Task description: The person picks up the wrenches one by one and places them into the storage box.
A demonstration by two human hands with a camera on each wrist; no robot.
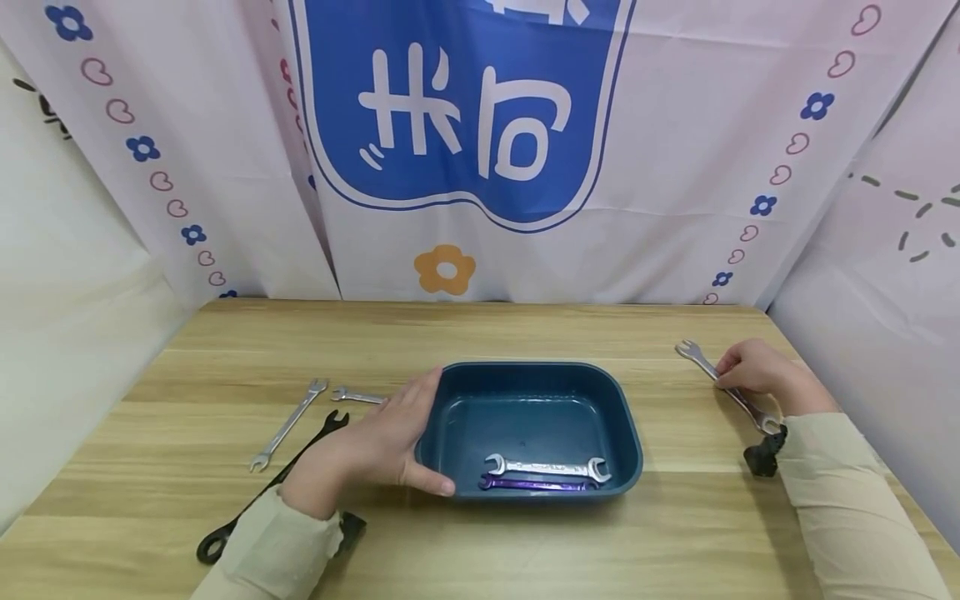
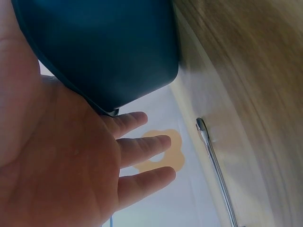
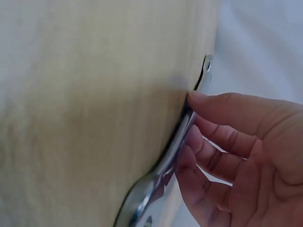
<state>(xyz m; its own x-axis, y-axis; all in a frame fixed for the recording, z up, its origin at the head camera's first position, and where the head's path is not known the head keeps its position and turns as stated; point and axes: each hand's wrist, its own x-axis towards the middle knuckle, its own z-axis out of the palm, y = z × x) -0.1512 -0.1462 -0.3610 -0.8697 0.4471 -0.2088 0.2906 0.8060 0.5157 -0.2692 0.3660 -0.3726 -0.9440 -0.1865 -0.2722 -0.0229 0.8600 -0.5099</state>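
At the right of the table, my right hand (image 1: 757, 375) pinches a long silver wrench (image 1: 699, 359) between thumb and fingers. The right wrist view shows the thumb along the shaft of this wrench (image 3: 177, 135), with the fingers curled against its side. My left hand (image 1: 393, 433) rests at the left side of a dark teal bin (image 1: 630, 417), thumb by its near left corner. Its fingers (image 2: 142, 146) extend straight past the bin's edge in the left wrist view. Inside the bin, an open-ended silver wrench (image 1: 543, 469) lies beside a purple wrench (image 1: 536, 484) along the near wall.
Left of the bin lie a silver wrench (image 1: 288, 427), a smaller silver wrench (image 1: 360, 397) partly behind my left hand, and a long black wrench (image 1: 311, 442) partly under my forearm. A printed cloth (image 1: 510, 275) hangs along the table's back edge.
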